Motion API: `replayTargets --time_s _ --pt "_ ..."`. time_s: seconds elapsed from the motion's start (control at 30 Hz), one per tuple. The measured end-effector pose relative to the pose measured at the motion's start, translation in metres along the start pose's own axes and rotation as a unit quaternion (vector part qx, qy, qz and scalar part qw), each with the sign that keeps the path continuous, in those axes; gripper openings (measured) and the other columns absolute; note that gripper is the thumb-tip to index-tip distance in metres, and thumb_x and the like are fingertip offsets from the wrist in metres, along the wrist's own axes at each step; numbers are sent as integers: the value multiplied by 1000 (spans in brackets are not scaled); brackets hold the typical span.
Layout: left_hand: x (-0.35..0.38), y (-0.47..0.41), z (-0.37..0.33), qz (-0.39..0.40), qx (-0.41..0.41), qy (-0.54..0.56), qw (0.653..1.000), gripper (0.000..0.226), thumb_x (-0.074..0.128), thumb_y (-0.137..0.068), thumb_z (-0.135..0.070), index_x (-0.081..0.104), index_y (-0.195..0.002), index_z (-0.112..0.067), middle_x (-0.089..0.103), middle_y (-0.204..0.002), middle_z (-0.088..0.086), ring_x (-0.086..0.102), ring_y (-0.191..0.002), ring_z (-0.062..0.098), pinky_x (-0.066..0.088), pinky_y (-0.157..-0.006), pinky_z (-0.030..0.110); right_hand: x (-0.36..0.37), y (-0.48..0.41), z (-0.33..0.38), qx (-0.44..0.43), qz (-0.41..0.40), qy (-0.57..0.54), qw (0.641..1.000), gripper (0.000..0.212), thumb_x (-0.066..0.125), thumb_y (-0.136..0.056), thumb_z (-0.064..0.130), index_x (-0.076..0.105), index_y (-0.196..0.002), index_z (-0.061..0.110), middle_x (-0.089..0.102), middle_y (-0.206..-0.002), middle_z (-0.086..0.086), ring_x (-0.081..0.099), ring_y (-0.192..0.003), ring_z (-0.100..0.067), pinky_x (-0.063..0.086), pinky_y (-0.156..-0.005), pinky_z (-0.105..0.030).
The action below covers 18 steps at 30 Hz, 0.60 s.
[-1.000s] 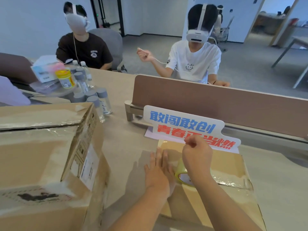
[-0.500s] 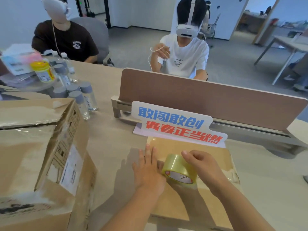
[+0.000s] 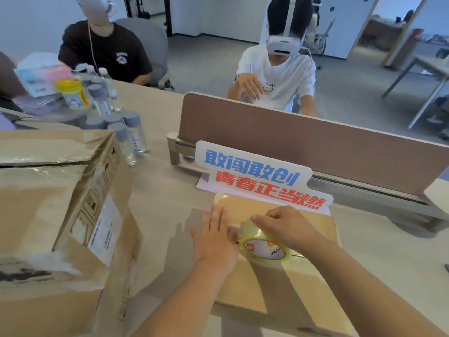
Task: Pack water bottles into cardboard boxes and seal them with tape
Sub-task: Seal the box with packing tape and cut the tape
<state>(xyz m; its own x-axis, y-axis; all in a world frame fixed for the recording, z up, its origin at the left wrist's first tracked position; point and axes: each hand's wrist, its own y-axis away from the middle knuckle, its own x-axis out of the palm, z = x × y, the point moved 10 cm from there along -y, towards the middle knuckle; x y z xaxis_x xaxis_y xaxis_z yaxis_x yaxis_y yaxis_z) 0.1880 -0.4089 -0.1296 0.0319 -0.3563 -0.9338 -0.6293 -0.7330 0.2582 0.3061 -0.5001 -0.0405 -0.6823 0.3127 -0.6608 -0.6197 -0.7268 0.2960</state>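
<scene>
A closed cardboard box [image 3: 279,285] lies in front of me on the desk. My left hand [image 3: 215,235] rests flat, fingers spread, on the box's left top edge. My right hand [image 3: 285,226] grips a roll of clear tape [image 3: 263,244] that stands on the box's centre seam, right beside my left fingers. Several water bottles with grey caps [image 3: 132,132] stand at the back left of the desk. A bigger cardboard box [image 3: 56,215], taped and with a white label, sits to my left.
A brown desk divider [image 3: 303,139] runs across behind the box, with a white sign in blue and red lettering [image 3: 260,176] leaning against it. Two people wearing headsets sit beyond it. A yellow-lidded jar [image 3: 73,93] and papers lie at the far left.
My right hand has brought the tape roll from the box's far edge to the centre seam, close to my left hand. My left hand has stayed flat on the box.
</scene>
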Motion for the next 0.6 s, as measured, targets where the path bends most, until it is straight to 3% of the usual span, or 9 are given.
replayTargets --time_s 0.1,0.17,0.23,0.43,0.53,0.6 --pt "-3 1 0 -2 2 24 1000 57 16 -103 -39 -12 -151 -29 -25 -157 -7 -19 -146 24 5 -119 49 -32 -1 -25 45 19 258 965 54 56 -80 63 48 -58 14 43 -55 1 43 -57 -15 36 -57 -27" --pt "-3 1 -3 -10 9 44 999 57 18 -103 -39 -10 -152 -31 -22 -158 -8 -18 -147 23 5 -119 47 -47 0 -47 85 22 363 927 56 49 -76 74 51 -64 19 50 -62 7 52 -71 -14 45 -71 -24" --pt "-2 0 -4 -15 11 50 999 57 19 -102 -40 -8 -152 -32 -21 -159 -8 -17 -147 23 5 -119 47 -46 -2 -54 96 23 367 925 48 55 -76 69 48 -65 22 52 -67 9 54 -75 -13 47 -76 -25" --pt "-9 -1 -4 1 -22 52 998 58 29 -101 -35 3 -152 -35 -15 -160 -9 -14 -147 28 0 -116 52 -38 -2 -45 86 33 389 916 16 62 -83 36 54 -82 23 50 -71 8 53 -76 -13 41 -65 -22" --pt "-18 1 -15 -42 -40 39 998 60 38 -97 -23 13 -151 -31 -8 -161 1 -14 -147 30 -5 -115 54 -36 0 -48 89 21 378 921 5 57 -84 26 55 -83 21 51 -71 5 54 -78 -17 41 -68 -24" --pt "-15 5 -29 -62 -10 37 997 68 40 -92 -7 13 -152 -26 -8 -161 6 -14 -147 26 -7 -119 47 -34 1 -48 79 28 370 925 4 54 -84 21 57 -86 18 45 -68 3 51 -77 -20 41 -67 -27"
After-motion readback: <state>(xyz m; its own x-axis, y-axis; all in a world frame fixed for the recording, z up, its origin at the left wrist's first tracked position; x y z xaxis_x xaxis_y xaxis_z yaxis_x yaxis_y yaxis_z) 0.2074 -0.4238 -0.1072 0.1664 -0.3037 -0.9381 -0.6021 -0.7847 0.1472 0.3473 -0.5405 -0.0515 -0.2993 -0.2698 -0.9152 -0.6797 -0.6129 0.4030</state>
